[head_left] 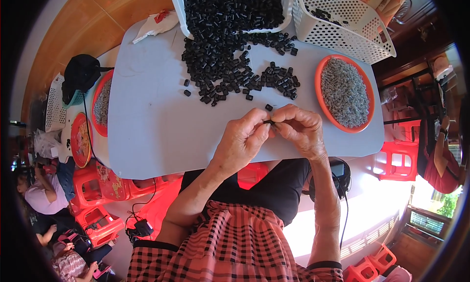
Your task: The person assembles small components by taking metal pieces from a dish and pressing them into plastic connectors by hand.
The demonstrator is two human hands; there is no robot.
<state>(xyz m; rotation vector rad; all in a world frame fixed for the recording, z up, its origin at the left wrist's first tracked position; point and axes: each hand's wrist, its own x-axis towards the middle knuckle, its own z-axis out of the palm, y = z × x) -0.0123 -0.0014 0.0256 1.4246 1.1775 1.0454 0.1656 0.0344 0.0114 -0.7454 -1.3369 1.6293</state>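
Note:
My left hand (241, 136) and my right hand (302, 131) meet over the near part of the table, fingertips pinched together. Between them is a small black plastic piece (268, 122), mostly covered by the fingers; whether a second part is held with it I cannot make out. Just beyond the fingertips lies one loose black piece (269, 107). A large heap of the same short black pieces (215, 66) spreads across the table's far middle. To the right of my right hand stands an orange-red bowl (319, 93) full of tiny grey, metallic-looking parts (346, 93).
Behind the heap, a white tub (177, 10) brims with black pieces. A white perforated basket (338, 39) holds a few more. At the far left lies a crumpled white bag (157, 26). Red stools (397, 160) and other people surround the grey-blue table (147, 120).

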